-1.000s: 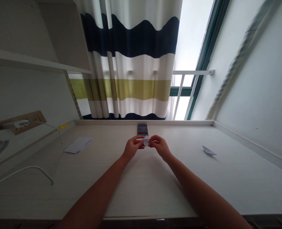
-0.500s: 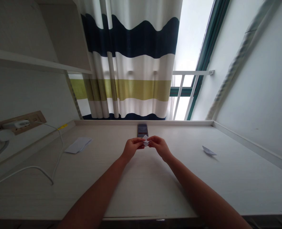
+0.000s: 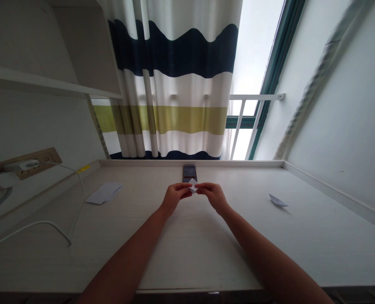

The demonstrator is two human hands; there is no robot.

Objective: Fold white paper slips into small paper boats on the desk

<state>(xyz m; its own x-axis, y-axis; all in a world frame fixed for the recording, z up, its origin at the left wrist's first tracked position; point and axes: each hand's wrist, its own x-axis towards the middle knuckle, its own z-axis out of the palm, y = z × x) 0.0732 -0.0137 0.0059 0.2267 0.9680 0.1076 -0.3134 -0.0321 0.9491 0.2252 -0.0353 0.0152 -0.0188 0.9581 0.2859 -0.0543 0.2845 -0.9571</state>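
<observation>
A small folded piece of white paper (image 3: pixel 192 185) is held just above the pale wooden desk (image 3: pixel 190 245), pinched from both sides. My left hand (image 3: pixel 173 196) grips its left side with thumb and fingers closed. On the other side my right hand (image 3: pixel 213 195) pinches it the same way. Both forearms reach in from the bottom of the view. A dark phone (image 3: pixel 189 172) lies flat on the desk just beyond the paper.
Another folded white paper shape (image 3: pixel 277 201) lies on the desk to the right. A flat white sheet (image 3: pixel 105 192) rests at the left, near a white cable (image 3: pixel 67 228) running from a wall socket (image 3: pixel 22 165). A striped curtain (image 3: pixel 174 84) and window stand behind the desk.
The paper has been squeezed smaller between the fingertips, and both hands have drawn slightly closer together. Nothing else on the desk has moved.
</observation>
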